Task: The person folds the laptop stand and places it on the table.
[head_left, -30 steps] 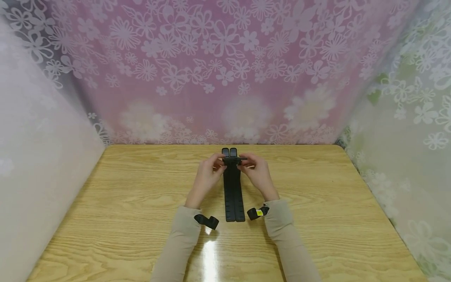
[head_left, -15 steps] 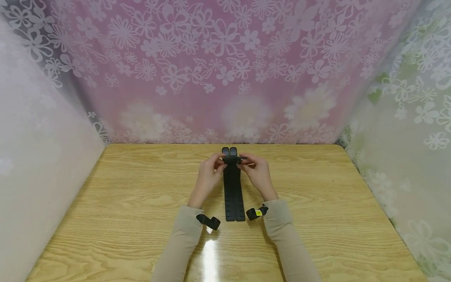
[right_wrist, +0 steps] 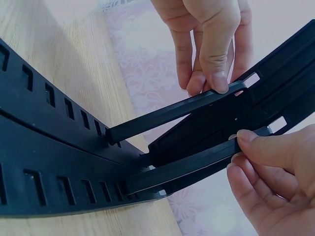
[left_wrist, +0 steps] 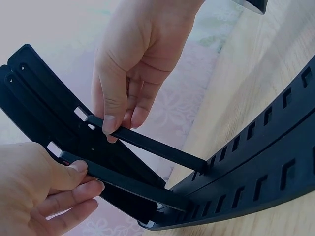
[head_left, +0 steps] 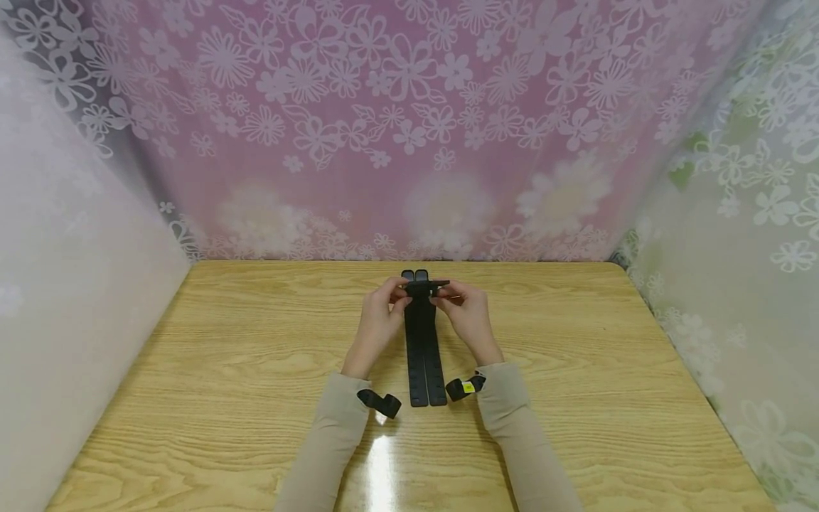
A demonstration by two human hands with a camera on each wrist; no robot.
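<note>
A black plastic folding stand stands on the table, its long slotted base (head_left: 424, 355) lying flat toward me. Its raised panel (left_wrist: 44, 101) tilts up from a hinge at the base's far end. Two black support bars run from the panel down to the base's notches. My left hand (head_left: 379, 313) pinches the left support bar (left_wrist: 125, 183) near its panel end, between thumb and fingers. With thumb and fingers, my right hand (head_left: 472, 316) grips the right support bar (right_wrist: 187, 164) at the matching spot. The bars' lower ends meet the notches; how deeply they seat is unclear.
A wood-grain table (head_left: 224, 355) spreads around the stand. Flowered pink cloth (head_left: 384, 142) rises behind its far edge, with pale cloths along both sides. Black wrist devices (head_left: 379, 403) sit on both sleeves.
The stand's base has shifted slightly toward me, and its held upper part has tilted a little. Both hands keep their pinch on the bars, almost in the same place.
</note>
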